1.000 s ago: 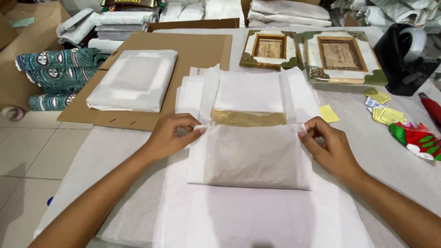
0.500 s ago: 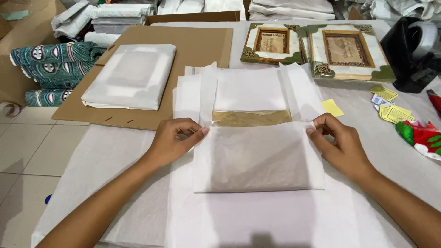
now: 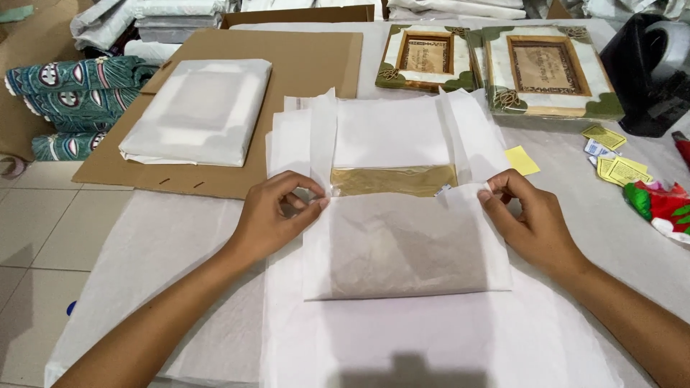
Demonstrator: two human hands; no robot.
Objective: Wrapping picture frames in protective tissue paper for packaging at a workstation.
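Observation:
A flat gold-coloured frame (image 3: 394, 180) lies on white tissue paper (image 3: 392, 133), mostly covered by a folded-up flap of the same paper (image 3: 402, 244). Only a gold strip shows between the flap and the paper's upper part. My left hand (image 3: 277, 215) pinches the flap's top left corner. At the top right corner, my right hand (image 3: 525, 215) pinches the flap's edge. More tissue sheets spread under it toward me.
A wrapped white parcel (image 3: 198, 111) rests on brown cardboard (image 3: 302, 61) at the left. Two framed pictures (image 3: 503, 65) lie at the back. A black tape dispenser (image 3: 650, 72), yellow slips (image 3: 614, 154) and a red-green packet (image 3: 665, 205) are at the right. Patterned fabric rolls (image 3: 65, 93) sit far left.
Both hands have stayed at the flap's top corners, with the fingers now pinching its edge. The view has shifted slightly closer.

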